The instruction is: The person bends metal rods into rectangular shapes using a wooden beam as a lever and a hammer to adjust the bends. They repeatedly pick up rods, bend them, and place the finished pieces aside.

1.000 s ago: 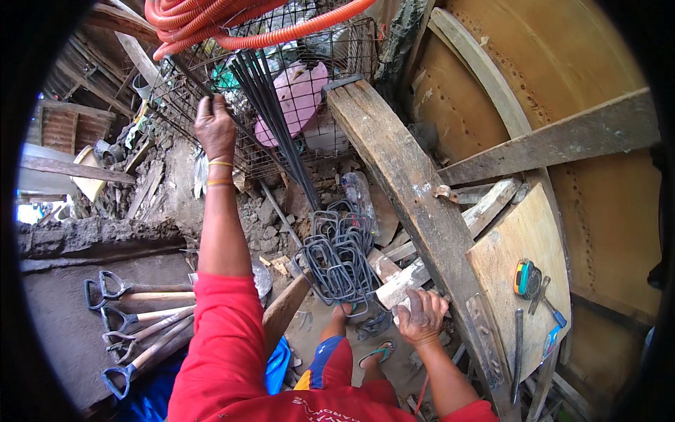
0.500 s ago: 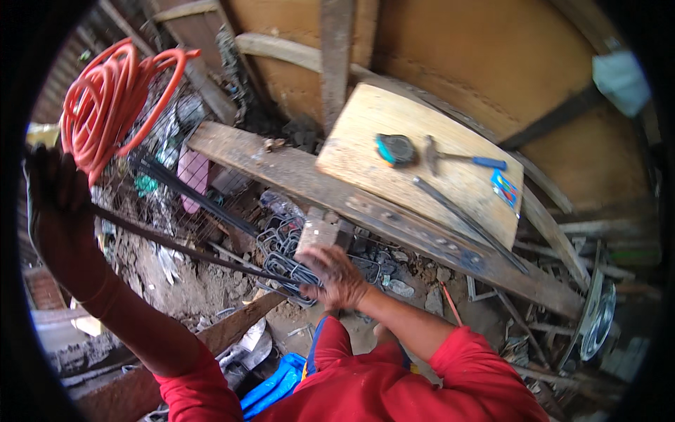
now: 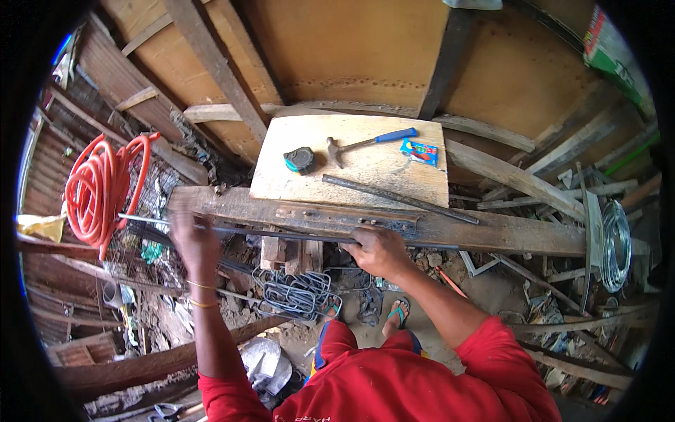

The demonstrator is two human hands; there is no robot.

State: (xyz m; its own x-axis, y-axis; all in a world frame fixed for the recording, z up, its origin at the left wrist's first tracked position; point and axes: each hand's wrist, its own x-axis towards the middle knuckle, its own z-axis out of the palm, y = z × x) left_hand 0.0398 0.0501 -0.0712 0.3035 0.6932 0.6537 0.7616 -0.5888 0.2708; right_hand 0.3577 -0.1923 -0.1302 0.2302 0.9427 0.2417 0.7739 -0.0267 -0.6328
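A long thin steel rod [image 3: 281, 233] runs sideways along the near edge of a thick wooden plank [image 3: 520, 238]. My left hand [image 3: 195, 243], smeared by motion, is closed round its left part. My right hand [image 3: 380, 251] grips it farther right, fingers wrapped over it. On the plank rests a pale wooden board [image 3: 281, 133]. It carries a black and teal tape measure [image 3: 300, 160], a claw hammer [image 3: 369, 143] with a blue handle, a small blue packet [image 3: 424, 152] and a dark metal bar [image 3: 401, 199]. Several bent steel stirrups [image 3: 299, 292] lie piled below the plank.
A coil of orange hose [image 3: 105, 190] hangs at the left by wire mesh. Wooden blocks [image 3: 299, 254] stand under the plank. A coil of shiny wire [image 3: 616, 246] is at the far right, near loose timbers. Behind rises a plywood wall [image 3: 351, 49].
The rod has swung from slanting down over the stirrups to lying along the plank. My left hand came in from the far left; my right hand rose toward the plank. The view has shifted.
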